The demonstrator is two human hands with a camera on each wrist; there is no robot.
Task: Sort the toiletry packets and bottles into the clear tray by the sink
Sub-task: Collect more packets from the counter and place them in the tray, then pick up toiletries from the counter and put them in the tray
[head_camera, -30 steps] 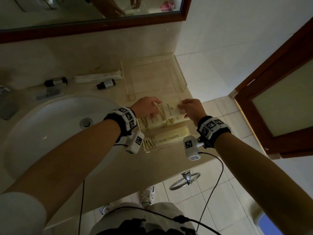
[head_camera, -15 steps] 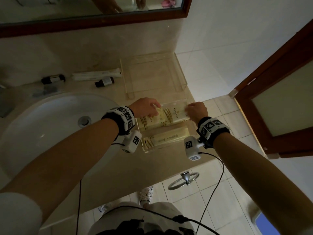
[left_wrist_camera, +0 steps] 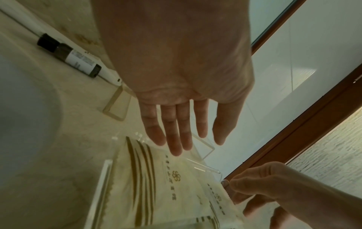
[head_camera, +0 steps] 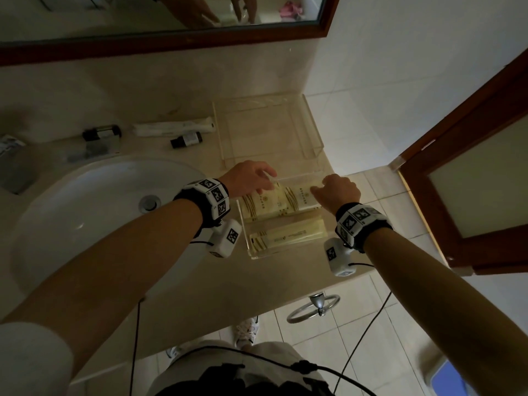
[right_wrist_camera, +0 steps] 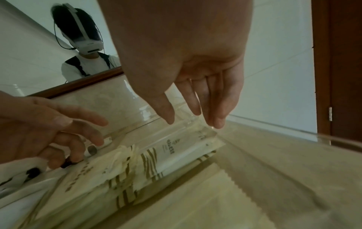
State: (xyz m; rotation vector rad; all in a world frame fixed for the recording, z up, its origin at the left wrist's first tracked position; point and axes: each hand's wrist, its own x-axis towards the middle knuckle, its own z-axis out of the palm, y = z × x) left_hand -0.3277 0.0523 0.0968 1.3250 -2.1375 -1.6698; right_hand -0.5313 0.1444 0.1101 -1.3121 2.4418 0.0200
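Observation:
A small clear tray [head_camera: 251, 252] stands on the counter's front right and holds cream packets with gold stripes in two rows, the far pile [head_camera: 268, 205] and the near row [head_camera: 288, 234]. My left hand [head_camera: 264, 181] hovers over the pile's left end with straight fingers [left_wrist_camera: 176, 145] and holds nothing. My right hand [head_camera: 317, 191] hangs over the right end by the tray's far wall, fingers [right_wrist_camera: 217, 122] loose and just above a packet [right_wrist_camera: 176, 148]. A dark bottle [head_camera: 186, 139], a white tube [head_camera: 174, 128] and a second dark bottle [head_camera: 101, 132] lie behind the sink.
A larger clear tray [head_camera: 311, 124] with nothing in it stands just behind the small one, against the wall. The white sink [head_camera: 71, 218] fills the left, with a faucet [head_camera: 14, 167] at its far left. A brown door [head_camera: 457, 181] is on the right; a towel ring [head_camera: 313, 308] hangs below the counter's edge.
The packet that both hands held over the tray's far side now lies on the pile. Both hands have let go and their fingers have lifted off it.

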